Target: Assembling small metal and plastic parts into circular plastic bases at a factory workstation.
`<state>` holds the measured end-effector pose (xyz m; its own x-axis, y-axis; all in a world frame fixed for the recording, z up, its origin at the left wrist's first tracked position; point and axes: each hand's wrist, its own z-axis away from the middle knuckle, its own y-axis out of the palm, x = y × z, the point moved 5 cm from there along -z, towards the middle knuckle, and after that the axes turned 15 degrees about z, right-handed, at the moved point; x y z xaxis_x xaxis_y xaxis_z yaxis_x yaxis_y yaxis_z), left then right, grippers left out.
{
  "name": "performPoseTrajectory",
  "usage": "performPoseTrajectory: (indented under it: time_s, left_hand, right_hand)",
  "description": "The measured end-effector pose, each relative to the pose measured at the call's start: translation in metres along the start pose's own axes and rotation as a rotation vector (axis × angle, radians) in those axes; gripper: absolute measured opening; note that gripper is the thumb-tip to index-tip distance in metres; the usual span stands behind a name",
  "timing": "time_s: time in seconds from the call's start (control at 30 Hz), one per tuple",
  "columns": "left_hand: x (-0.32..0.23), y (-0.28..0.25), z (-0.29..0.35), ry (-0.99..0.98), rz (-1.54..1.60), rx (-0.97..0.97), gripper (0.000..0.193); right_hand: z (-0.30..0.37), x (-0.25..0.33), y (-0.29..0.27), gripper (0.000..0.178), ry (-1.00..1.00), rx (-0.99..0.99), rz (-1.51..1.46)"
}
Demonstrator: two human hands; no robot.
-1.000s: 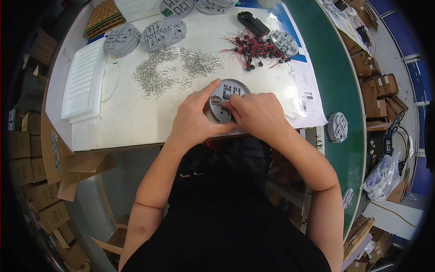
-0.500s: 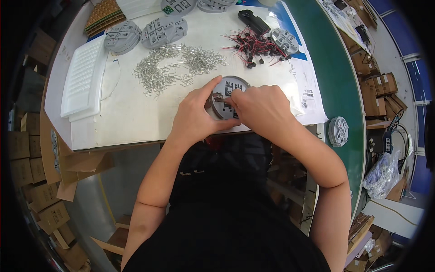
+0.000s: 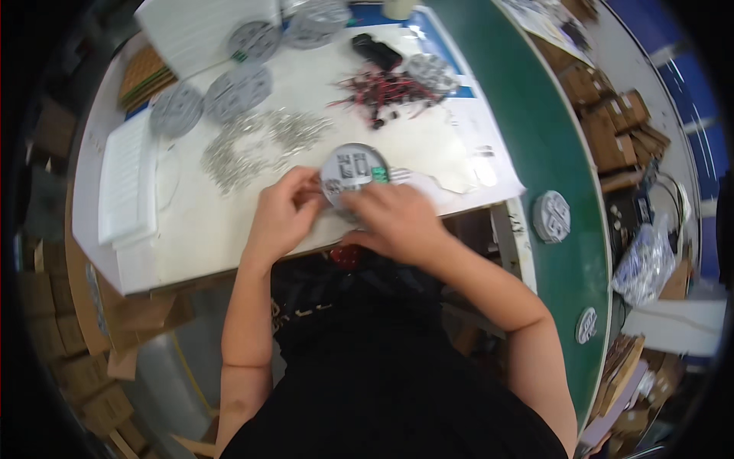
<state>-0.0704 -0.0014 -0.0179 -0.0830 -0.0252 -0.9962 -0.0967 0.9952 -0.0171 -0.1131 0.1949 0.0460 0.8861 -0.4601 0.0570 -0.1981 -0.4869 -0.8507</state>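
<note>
Working a round grey housing (image 3: 353, 167) with both hands at the near edge of the white tabletop (image 3: 195, 233). Face of the housing shows dark cutouts, plus a small green piece (image 3: 379, 174) toward its 3 o'clock.

Left hand (image 3: 281, 213) at the housing's 8 o'clock, fingers curled, thumb and fingertips close together by the rim. Grip narrow; can't tell if it pinches the rim or a small part. Right hand (image 3: 396, 222) at 4 to 5 o'clock, motion-blurred, fingers over the lower face, thumb below them near the edge. Grip can't be told, too blurred.

Clock from the housing: heap of silver metal pins (image 3: 264, 141) between 9 and 10, near. White ribbed tray (image 3: 126, 183) at 9, well apart. Two grey discs at 10, the nearer one (image 3: 238, 90) just beside the farther (image 3: 177, 109). Black and red wired parts (image 3: 386, 88) between 12 and 1, black elongated object (image 3: 375, 52) just past them at 12. Pale grey disc (image 3: 433, 73) at 1. Printed paper (image 3: 485, 172) at 3; beyond it, another grey disc (image 3: 552, 216) on the green tabletop (image 3: 569, 268).
</note>
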Motion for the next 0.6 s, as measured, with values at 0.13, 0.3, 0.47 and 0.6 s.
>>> performPoseTrajectory:
  time_s: [0.13, 0.3, 0.47, 0.6]
  left_hand:
    - [-0.024, 0.019, -0.009, 0.149, -0.086, -0.137, 0.033]
    - [-0.031, 0.014, 0.001, 0.186, -0.403, -0.101, 0.026]
    - [-0.027, 0.013, 0.002, 0.218, -0.295, -0.188, 0.024]
    - [-0.022, 0.015, 0.005, 0.19, -0.331, -0.194, 0.024]
  right_hand:
    - [-0.005, 0.001, -0.005, 0.042, 0.023, -0.22, 0.114]
    - [-0.006, -0.165, -0.059, 0.023, 0.534, -0.199, 0.047]
    - [0.176, -0.5, -0.135, 0.042, 0.906, 0.06, 0.293]
    - [0.27, -0.509, -0.138, 0.043, 1.095, 0.441, 0.587]
